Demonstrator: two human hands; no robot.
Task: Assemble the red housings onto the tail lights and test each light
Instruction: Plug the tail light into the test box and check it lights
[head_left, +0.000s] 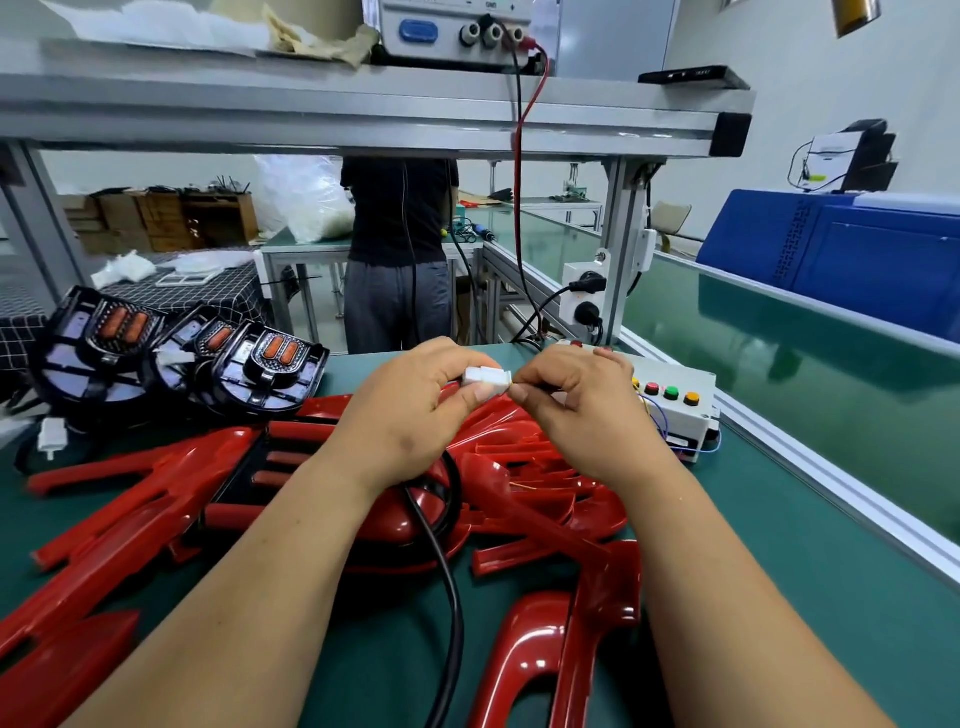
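At the centre, raised above the table (779, 519), the left hand (410, 415) and right hand (582, 410) meet on a white connector (485, 376). The left fingers (457, 361) curl round and pinch its left end. The right fingers (540, 382) pinch its right tip, though what they hold there is hidden, possibly a mating plug. A black cable (453, 597) runs from under the left hand toward 6 o'clock. The red housings (156, 499) lie spread across the green table beneath both forearms, from 8 o'clock round to 5 o'clock. The tail lights (270, 364) sit overlapping at 10 o'clock. A white button box (675, 410) stands at 3 o'clock, just beside the right hand. At 12 o'clock a power supply (457, 31) rests on the shelf (311, 104), and a person (400, 249) stands behind it.
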